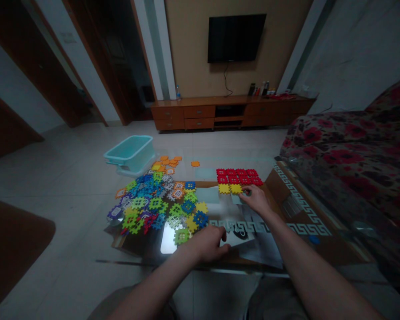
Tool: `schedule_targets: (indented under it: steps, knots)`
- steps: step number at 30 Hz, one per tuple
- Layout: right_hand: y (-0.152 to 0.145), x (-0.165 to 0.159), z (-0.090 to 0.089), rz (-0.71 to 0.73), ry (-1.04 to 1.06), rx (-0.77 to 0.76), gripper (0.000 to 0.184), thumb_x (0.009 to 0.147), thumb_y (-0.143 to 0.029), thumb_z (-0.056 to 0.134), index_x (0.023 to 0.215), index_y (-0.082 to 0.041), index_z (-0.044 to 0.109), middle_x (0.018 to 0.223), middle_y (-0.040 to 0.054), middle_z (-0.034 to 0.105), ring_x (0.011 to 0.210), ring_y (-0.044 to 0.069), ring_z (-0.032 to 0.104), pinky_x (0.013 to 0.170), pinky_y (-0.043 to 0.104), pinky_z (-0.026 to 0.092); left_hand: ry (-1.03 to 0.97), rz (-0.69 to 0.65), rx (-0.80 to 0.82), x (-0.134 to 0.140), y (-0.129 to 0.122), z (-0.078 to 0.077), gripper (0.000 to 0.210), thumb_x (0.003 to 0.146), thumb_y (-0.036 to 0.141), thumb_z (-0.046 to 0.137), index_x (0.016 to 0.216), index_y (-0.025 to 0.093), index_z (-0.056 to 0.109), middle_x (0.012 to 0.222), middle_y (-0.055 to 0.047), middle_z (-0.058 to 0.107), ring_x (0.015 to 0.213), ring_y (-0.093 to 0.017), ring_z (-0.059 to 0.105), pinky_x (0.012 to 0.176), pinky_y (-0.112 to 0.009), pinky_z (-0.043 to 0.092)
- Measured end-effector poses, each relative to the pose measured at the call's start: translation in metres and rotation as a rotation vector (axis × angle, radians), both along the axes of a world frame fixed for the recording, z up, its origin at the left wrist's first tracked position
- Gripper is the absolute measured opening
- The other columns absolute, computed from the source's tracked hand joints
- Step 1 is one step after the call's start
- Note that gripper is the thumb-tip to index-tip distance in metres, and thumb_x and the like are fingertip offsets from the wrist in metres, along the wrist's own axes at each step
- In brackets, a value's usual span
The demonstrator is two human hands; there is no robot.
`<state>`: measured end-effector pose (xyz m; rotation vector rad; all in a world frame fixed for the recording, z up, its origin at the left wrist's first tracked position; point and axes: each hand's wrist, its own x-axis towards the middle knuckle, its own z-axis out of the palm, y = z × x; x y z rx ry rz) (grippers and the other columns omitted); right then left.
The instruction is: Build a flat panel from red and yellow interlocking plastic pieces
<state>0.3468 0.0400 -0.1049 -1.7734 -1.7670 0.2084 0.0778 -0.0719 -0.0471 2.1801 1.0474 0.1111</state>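
Observation:
My right hand [255, 198] has thumb and finger curled together at the right edge of a yellow notched plastic building tile [236, 189]. That tile lies beside another yellow tile [224, 189], directly below a block of red tiles [236, 176] joined in two rows. Over the near side of the glass table, my left hand [212, 243] holds nothing, its thumb and forefinger apart. A heap of mixed-colour tiles [146, 195] spreads to its upper left. The nearest pieces to that hand are a green tile [181, 236] and a dark blue tile [200, 218].
A turquoise plastic tub [130, 151] stands at the table's far left. Several orange tiles [171, 162] lie near it, with a single orange tile [195, 164] apart. A floral sofa [353, 138] borders the right. Beyond are a wooden cabinet [200, 116] and a television [236, 38].

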Motion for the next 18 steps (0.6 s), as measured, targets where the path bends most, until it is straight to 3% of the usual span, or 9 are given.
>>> schedule_targets:
  steps: [18]
  knots:
    - [0.0029,0.0044,-0.0067,0.013,-0.004,-0.004,0.024,0.072,-0.034,0.069,0.087,-0.016,0.072,0.091,0.0095,0.072,0.079,0.022,0.066,0.075,0.031,0.050,0.033,-0.008,0.023,-0.0019,-0.0042,0.0007,0.033,0.085,0.044,0.055,0.102,0.018,0.066,0.086,-0.013,0.070,0.081,-0.028,0.066,0.072,-0.035,0.049]
